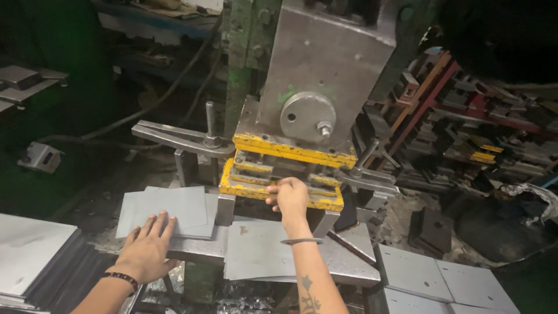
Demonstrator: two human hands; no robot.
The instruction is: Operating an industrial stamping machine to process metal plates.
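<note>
A grey press with a yellow-edged die (285, 168) stands in front of me. My right hand (289, 197) reaches into the front of the die, fingers curled at its lower yellow plate; what it grips is hidden. A grey metal sheet (258, 250) lies on the press table below that arm. My left hand (146, 247) rests flat, fingers spread, on the near edge of a small stack of grey sheets (168, 209) to the left of the die.
A thick pile of metal sheets (32, 256) sits at the lower left. Punched sheets (430, 273) lie at the lower right. Racks of metal tooling (465, 128) fill the right background. A clamp bar with a bolt (192, 136) juts left of the die.
</note>
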